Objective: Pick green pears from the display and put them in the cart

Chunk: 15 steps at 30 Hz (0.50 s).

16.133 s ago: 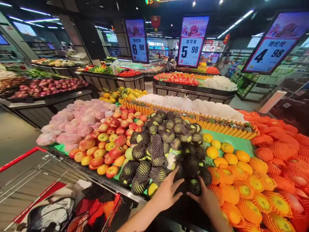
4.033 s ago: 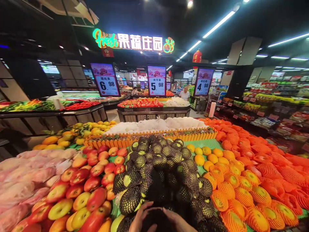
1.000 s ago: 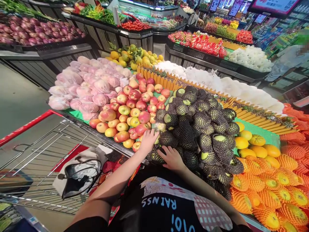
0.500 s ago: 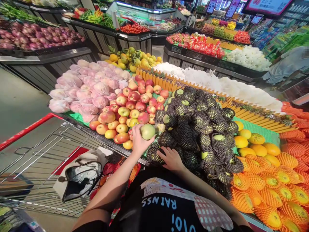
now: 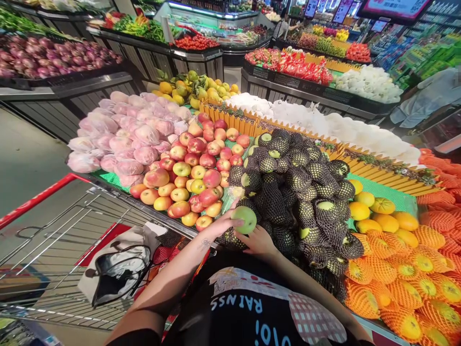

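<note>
At the near left a red-rimmed shopping cart [image 5: 43, 226] is standing against the fruit stand, with a white bag [image 5: 118, 269] lying in it. Beyond it a heap of pink-wrapped fruit [image 5: 122, 129] is lying at the far left of the stand. Just right of that, a pile of red and yellow apples [image 5: 190, 173] is sloping down to the near edge.

The person's left hand [image 5: 220, 225] is reaching in from the near left and holding a bare green apple [image 5: 245, 219]. Its fingers are curling round the apple's left side, with the thumb over the far top and the others hidden beneath. The apple is sitting just above the near left foot of the black-netted fruit heap [image 5: 298, 192], right of the red and yellow apples.

The right hand [image 5: 260, 241] is lying palm down on the near side of the apple. Its fingers are stretching out, slightly apart, and their tips are touching the apple's near underside. Whether they are gripping it is not showing.

Further right, bare oranges [image 5: 378, 216] are lying on green matting, and orange-netted fruit [image 5: 406, 283] is filling the near right corner.
</note>
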Available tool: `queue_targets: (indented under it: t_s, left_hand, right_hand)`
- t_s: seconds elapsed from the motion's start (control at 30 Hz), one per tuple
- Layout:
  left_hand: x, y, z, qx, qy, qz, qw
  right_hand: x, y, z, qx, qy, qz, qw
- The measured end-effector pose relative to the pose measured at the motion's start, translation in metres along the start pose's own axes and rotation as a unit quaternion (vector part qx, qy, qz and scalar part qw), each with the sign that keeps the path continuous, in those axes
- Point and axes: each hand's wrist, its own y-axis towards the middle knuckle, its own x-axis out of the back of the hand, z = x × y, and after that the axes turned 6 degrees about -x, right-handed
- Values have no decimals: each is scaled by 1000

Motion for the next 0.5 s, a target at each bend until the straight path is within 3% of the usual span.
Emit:
queue_targets:
  t_s: [0.17,0.33,0.5]
  left_hand:
    - [16,9,-3,18,7,-35,999]
    - [36,10,-5,19,-26,-94,995]
    - [34,-3,-1,30,13,-156,987]
  right_hand:
    - [1,-9,-1,2,-6,-40,999]
    - [1,-5,2,0,-11,-37,999]
    - [1,-2,2,-10,-17,-35,999]
